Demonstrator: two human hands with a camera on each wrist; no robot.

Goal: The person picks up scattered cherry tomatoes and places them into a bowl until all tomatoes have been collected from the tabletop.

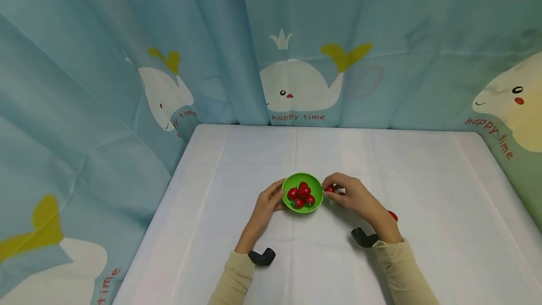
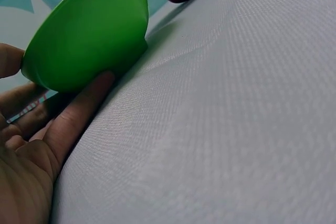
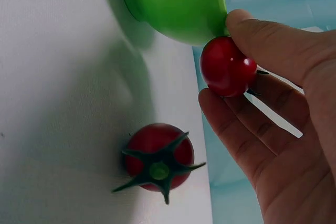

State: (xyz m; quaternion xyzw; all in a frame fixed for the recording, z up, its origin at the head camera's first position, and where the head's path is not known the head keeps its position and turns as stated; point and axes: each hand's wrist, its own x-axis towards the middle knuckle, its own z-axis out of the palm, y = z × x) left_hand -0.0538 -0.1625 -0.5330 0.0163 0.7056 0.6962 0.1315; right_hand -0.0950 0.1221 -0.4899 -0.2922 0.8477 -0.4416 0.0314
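Note:
A green bowl (image 1: 285,205) stands on the white-covered table with several red cherry tomatoes (image 1: 303,191) inside. My left hand (image 1: 264,205) holds the bowl from its left side; in the left wrist view, the thumb and fingers are spread around the bowl's wall (image 2: 89,30). Just outside the right rim, my right hand (image 1: 349,192) pinches one cherry tomato (image 3: 227,66) between thumb and fingertips. Another tomato with a green star-shaped stem (image 3: 160,161) lies on the cloth under that hand. Part of a red tomato (image 1: 393,215) shows beside the right wrist.
The table wears a white cloth (image 1: 203,229) with faint creases. Behind it and at the sides hangs a blue curtain (image 1: 220,36) with whale prints. A black wrist-worn device (image 1: 263,257) sits at the left wrist, a second one (image 1: 363,237) at the right.

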